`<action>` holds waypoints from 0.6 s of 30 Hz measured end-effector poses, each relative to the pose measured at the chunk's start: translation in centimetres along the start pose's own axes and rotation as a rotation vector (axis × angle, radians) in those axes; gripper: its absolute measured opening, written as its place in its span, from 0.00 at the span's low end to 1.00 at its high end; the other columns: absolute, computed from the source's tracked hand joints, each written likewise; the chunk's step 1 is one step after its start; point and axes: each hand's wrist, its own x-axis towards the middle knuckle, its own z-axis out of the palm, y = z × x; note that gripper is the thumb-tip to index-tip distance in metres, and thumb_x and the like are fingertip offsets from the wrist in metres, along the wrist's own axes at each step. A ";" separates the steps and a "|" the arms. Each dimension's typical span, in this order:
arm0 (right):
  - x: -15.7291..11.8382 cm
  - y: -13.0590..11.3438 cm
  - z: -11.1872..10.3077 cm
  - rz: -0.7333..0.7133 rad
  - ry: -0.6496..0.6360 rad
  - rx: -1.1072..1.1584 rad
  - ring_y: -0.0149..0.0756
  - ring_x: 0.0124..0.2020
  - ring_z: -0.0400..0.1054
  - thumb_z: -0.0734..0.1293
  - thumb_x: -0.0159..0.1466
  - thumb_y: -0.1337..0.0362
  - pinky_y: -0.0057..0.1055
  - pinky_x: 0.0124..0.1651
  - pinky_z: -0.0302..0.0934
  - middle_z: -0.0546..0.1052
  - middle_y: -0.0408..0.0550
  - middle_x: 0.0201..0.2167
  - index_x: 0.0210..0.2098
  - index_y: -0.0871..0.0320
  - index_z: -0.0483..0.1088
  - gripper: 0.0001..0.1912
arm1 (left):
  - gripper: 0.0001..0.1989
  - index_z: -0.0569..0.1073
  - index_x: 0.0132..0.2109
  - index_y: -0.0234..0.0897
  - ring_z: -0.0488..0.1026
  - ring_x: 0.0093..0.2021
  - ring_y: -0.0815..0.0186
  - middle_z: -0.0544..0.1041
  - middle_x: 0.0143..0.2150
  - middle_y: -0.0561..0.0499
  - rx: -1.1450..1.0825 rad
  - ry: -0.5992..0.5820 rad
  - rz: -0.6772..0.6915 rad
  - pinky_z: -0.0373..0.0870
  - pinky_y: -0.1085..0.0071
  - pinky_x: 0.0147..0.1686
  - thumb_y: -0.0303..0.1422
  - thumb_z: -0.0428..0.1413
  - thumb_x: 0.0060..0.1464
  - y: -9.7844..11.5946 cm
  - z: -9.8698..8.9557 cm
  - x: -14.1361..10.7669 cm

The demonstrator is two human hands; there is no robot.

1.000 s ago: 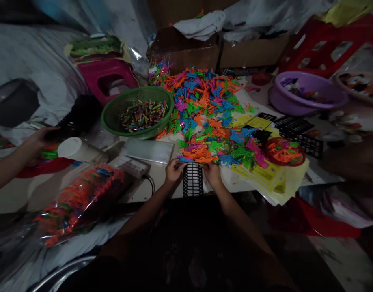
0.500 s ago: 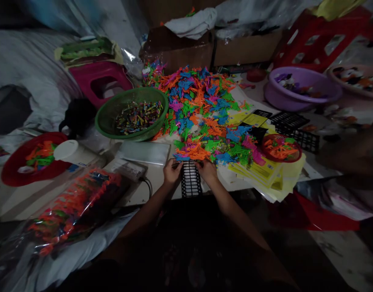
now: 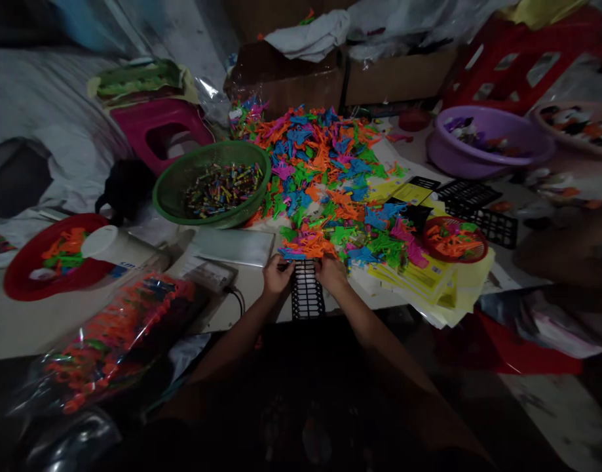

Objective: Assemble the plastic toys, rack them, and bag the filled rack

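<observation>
A black plastic grid strip [image 3: 308, 298] lies lengthwise at the table's front edge, pale slots showing through it. My left hand [image 3: 276, 275] is closed at its far left corner, thumb and fingers pinched on the edge. At the far right corner my right hand [image 3: 331, 274] pinches the strip in the same way. Just beyond my fingertips begins a large heap of small plastic toys [image 3: 320, 157] in orange, blue, green and pink. Whether a small piece is also between my fingers is too dark to tell.
Left of the heap stands a green basin [image 3: 168, 210] of small colourful cylinders. Yellow printed sheets [image 3: 428, 282] and a small red basket [image 3: 482, 252] lie to the right, near another person's arm [image 3: 561, 255]. A bagged bundle of toys [image 3: 118, 334] rests at the left front.
Both hands stay at the strip's far end with only slight finger movement. The clear bag at the left front has shifted a little; the heap looks unchanged.
</observation>
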 end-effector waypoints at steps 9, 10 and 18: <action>-0.1 0.5 -0.1 -0.038 -0.001 -0.009 0.40 0.45 0.67 0.57 0.61 0.61 0.29 0.45 0.58 0.73 0.55 0.43 0.43 0.62 0.68 0.16 | 0.08 0.69 0.27 0.36 0.69 0.28 0.68 0.72 0.26 0.51 0.053 -0.060 0.027 0.65 0.73 0.31 0.36 0.53 0.47 0.1 0.0 0.0; -0.1 0.5 -0.1 -0.039 0.005 -0.012 0.40 0.45 0.67 0.57 0.61 0.61 0.28 0.45 0.58 0.73 0.55 0.43 0.43 0.62 0.68 0.16 | 0.08 0.70 0.28 0.36 0.69 0.29 0.68 0.72 0.27 0.51 0.067 -0.070 0.025 0.65 0.73 0.32 0.37 0.53 0.48 0.1 -0.1 -0.1; 0.0 0.8 1.2 -0.052 0.082 0.002 0.39 0.43 0.68 0.58 0.60 0.62 0.28 0.43 0.59 0.74 0.56 0.40 0.43 0.64 0.68 0.16 | 0.12 0.72 0.29 0.36 0.68 0.33 0.66 0.72 0.28 0.50 0.205 -0.121 0.050 0.63 0.71 0.36 0.40 0.52 0.50 -0.6 0.1 0.0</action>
